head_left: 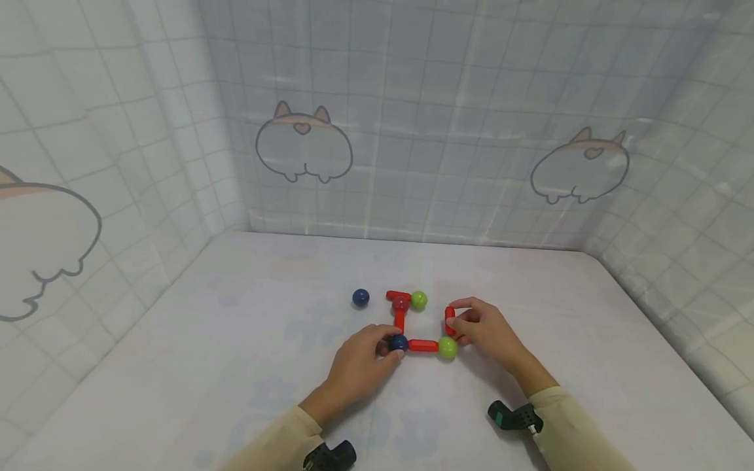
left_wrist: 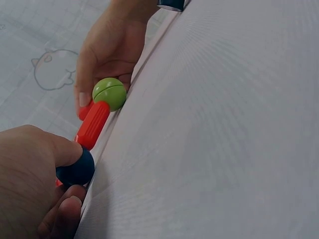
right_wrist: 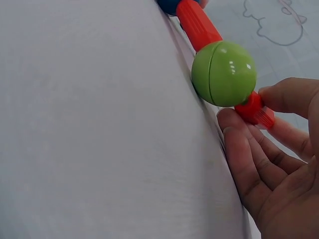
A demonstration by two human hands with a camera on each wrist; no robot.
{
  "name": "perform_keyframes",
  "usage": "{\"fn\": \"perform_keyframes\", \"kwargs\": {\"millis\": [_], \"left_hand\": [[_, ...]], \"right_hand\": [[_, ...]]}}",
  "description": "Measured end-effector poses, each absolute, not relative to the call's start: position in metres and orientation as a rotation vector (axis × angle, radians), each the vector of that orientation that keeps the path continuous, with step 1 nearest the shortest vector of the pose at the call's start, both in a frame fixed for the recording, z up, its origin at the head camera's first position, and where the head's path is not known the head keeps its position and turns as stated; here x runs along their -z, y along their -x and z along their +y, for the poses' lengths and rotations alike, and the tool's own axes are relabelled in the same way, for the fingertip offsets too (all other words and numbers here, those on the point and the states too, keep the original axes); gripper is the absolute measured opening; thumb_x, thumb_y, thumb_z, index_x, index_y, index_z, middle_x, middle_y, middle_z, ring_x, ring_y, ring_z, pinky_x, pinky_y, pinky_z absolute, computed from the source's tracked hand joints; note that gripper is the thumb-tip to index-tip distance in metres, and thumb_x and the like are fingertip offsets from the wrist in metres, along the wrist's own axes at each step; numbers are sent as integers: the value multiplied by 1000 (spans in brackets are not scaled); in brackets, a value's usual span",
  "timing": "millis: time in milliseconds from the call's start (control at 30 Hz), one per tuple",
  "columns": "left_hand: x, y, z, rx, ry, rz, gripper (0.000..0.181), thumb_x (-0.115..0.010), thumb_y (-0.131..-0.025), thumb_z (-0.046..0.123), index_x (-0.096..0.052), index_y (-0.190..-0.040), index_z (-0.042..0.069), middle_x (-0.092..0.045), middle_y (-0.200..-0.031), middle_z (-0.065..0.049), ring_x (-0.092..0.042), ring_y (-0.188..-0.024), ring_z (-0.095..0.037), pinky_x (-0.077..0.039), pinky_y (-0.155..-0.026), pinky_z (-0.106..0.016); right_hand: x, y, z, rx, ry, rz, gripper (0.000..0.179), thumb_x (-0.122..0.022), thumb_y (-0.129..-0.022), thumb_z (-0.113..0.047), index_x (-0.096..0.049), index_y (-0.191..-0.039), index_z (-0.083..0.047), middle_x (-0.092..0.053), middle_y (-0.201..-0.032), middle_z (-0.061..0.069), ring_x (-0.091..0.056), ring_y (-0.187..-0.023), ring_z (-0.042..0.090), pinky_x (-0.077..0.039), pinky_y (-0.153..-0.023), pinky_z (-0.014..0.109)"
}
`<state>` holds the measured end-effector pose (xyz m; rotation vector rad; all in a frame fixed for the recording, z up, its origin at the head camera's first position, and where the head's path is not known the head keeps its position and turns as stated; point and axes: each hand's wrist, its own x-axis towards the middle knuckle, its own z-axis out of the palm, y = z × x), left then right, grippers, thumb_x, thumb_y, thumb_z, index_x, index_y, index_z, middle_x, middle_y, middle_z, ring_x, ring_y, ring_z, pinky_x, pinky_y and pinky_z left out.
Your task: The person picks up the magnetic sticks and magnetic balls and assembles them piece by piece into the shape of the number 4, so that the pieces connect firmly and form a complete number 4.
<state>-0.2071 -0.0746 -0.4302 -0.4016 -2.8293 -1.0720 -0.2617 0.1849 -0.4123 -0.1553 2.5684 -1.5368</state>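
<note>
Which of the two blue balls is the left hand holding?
The left hand pinches the nearer blue ball, where two red rods meet; the other blue ball lies apart, farther away, unheld.

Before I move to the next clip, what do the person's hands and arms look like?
The left hand and right hand are bare, no gloves. Both arms wear beige sleeves. A black device sits at each cuff, the right one with a green patch.

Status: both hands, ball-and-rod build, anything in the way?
Left hand pinches blue ball. Right hand pinches red rod by near green ball. Another red rod bridges both balls. Second blue ball lies apart; no obstruction visible.
</note>
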Motion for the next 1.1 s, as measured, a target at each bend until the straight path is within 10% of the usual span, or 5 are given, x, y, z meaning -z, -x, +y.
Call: {"fn": "perform_keyframes", "kwargs": {"millis": [1100], "left_hand": [[432,208,-74,1068,403,-2825,41,-75,-90,34,-67,-128,21,-63,-100,11,-55,-85,-8,-50,-75,-28]], "right_hand": [[417,257,178,1548,199,2588,40,-69,-94,-20,-58,-131,-10,-65,-99,9,-65,-78,23,-56,-75,34]]}}
